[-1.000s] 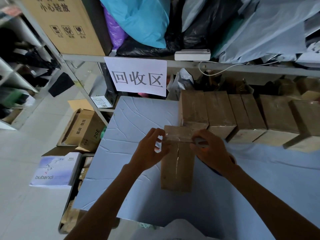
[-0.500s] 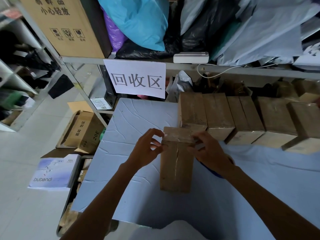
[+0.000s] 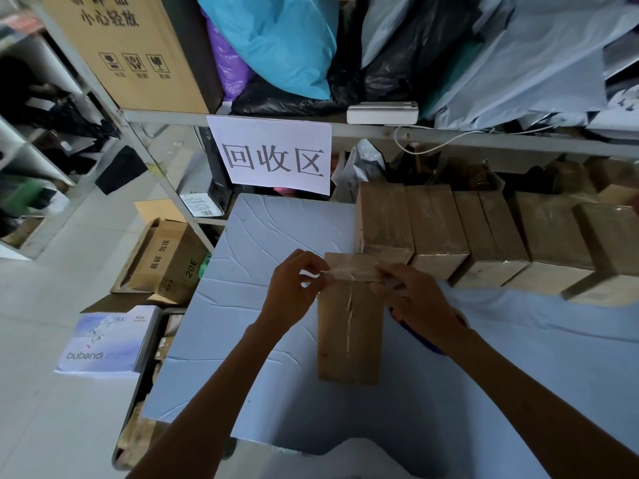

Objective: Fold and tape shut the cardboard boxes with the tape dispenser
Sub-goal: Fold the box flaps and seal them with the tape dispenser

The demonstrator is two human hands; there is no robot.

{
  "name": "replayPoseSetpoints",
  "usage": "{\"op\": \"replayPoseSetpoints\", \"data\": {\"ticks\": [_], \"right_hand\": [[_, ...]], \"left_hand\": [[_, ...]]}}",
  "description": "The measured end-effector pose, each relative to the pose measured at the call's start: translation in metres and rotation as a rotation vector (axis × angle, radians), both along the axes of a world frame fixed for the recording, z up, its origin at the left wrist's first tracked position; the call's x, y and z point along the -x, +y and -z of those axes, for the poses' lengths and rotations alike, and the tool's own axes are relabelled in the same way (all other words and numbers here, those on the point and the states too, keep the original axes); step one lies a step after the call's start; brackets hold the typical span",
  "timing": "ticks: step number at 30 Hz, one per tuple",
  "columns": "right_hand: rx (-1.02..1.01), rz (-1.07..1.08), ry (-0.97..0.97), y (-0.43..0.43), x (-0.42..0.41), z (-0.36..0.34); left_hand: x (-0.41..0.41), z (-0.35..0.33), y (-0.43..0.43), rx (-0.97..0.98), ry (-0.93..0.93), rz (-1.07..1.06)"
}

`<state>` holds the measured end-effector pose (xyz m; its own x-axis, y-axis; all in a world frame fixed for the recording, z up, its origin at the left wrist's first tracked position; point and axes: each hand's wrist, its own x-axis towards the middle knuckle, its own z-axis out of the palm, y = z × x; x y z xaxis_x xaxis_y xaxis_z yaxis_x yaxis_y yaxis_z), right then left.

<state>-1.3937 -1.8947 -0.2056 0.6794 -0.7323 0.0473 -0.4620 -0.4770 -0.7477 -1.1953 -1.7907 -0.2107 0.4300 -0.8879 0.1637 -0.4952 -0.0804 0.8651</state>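
The box [image 3: 349, 335] lies flat in the middle of the blue table [image 3: 276, 236]. Across its far end runs a strip of clear tape [image 3: 349, 273]. The left hand [image 3: 294, 293] pinches it at 9 o'clock, and the right hand [image 3: 423, 300] grips it at 3 o'clock.

Table [image 3: 262, 340]: foreground, centre to right.
Box [image 3: 349, 326]: on table, centre, long side running away.
Tape strip [image 3: 352, 273]: across box's far end.
Left hand [image 3: 290, 292]: pinches strip's left end, beyond box's left edge.
Right hand [image 3: 418, 299]: holds strip's right end, at box's right edge.
Row of boxes [image 3: 435, 229]: on table, behind and right of box, side by side.
Sign [image 3: 273, 155]: hangs from shelf rail behind table's far-left corner.
Open carton [image 3: 162, 257]: on floor, left of table.
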Motion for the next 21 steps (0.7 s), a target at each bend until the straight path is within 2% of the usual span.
{"op": "replayPoseSetpoints", "data": {"ticks": [8,14,21], "right_hand": [[-0.158,0.120,-0.128,0.003,-0.002,-0.009],[-0.159,0.163,-0.136,0.000,-0.003,-0.008],[-0.402,0.330,-0.284,0.009,-0.013,0.003]], "left_hand": [[0.002,0.000,0.000,-0.050,0.144,-0.101],[0.004,-0.006,-0.002,-0.086,0.083,-0.030],[0.006,-0.009,-0.007,-0.250,0.180,-0.066]]}}
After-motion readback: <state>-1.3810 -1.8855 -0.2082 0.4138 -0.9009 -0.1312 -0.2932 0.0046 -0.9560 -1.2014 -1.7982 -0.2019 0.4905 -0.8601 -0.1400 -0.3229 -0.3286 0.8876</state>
